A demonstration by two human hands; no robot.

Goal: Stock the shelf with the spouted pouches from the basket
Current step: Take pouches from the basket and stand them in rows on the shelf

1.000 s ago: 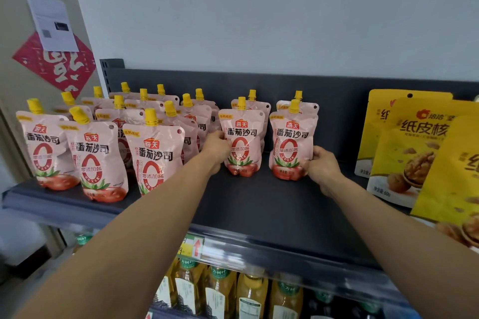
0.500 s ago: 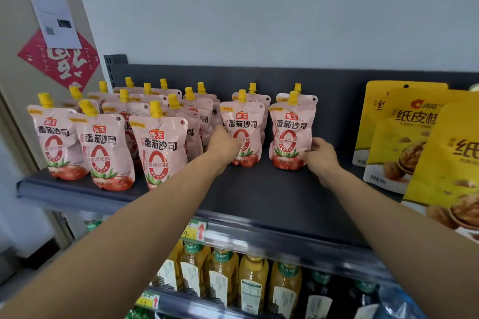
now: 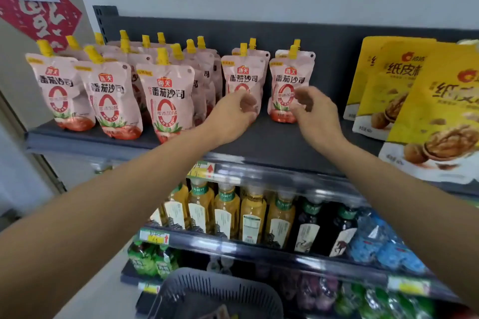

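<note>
The dark shelf [image 3: 272, 137] carried everything you were stocking. The spouted pouches [image 3: 166, 96] filled its left half in upright rows, faces forward and yellow caps up, likely so a shopper could read them and lift one by the spout. Yellow walnut bags [image 3: 427, 101] took the right end, leaning on each other, which left you only the gap in the middle. Below, bottled drinks [image 3: 228, 212] stood label-out behind price tags [image 3: 153, 237] too blurred to read. The basket [image 3: 215, 292] sat low at the bottom edge, within your reach; I could not tell whether any pouches were in it.

Your left hand [image 3: 233, 114] was in front of the left middle pouch [image 3: 243, 72] and your right hand [image 3: 315, 114] in front of the right middle pouch [image 3: 289, 77], each low by the base, where a steadying touch would keep a soft pouch standing. The fingers of both hands were loosely curled, but blur hid whether they pinched the pouches or were clear of them. Both pouches stood upright near the back panel, each with another behind it.

Each pouch read 海天 in a red badge, then 番茄沙司, with a red ring beneath. The walnut bags showed 纸皮; the rest was cut off.
</note>
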